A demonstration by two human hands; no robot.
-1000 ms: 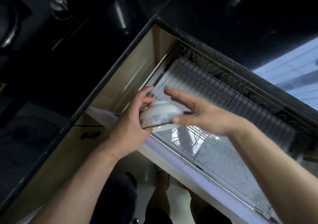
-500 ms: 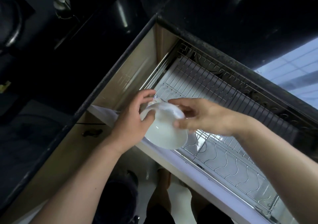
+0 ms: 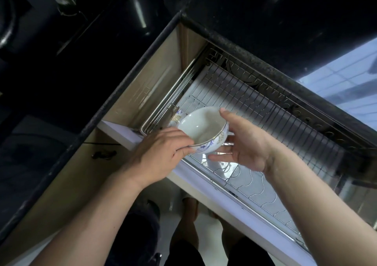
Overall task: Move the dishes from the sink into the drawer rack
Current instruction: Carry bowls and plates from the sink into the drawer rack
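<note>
Head view showed a person standing over a pulled-out drawer with a wire rack (image 3: 255, 110) in it, holding a white bowl (image 3: 202, 130) with a blue flower pattern between both hands. The left hand (image 3: 161, 153) gripped the near rim, fingers curled under it, and the right hand (image 3: 242, 143) cupped the far side, thumb on the rim and fingers spread beneath. The bowl was tipped, its mouth turned up towards the camera, held just above the rack's left front corner and not yet resting on the wires.

I judged the step to be the placing of this bowl. Another patterned dish (image 3: 177, 116) already sat in that left corner, just behind the bowl, so the next move called for lowering the bowl beside it without knocking the two together, and settling it on the wires before letting go.

The drawer's white front edge (image 3: 224, 196) ran just below the hands, and the dark worktop (image 3: 265, 41) overhung the back of the rack. To the right the rack lay bare along most of its length, with plenty of room to slide the bowl that way.
</note>
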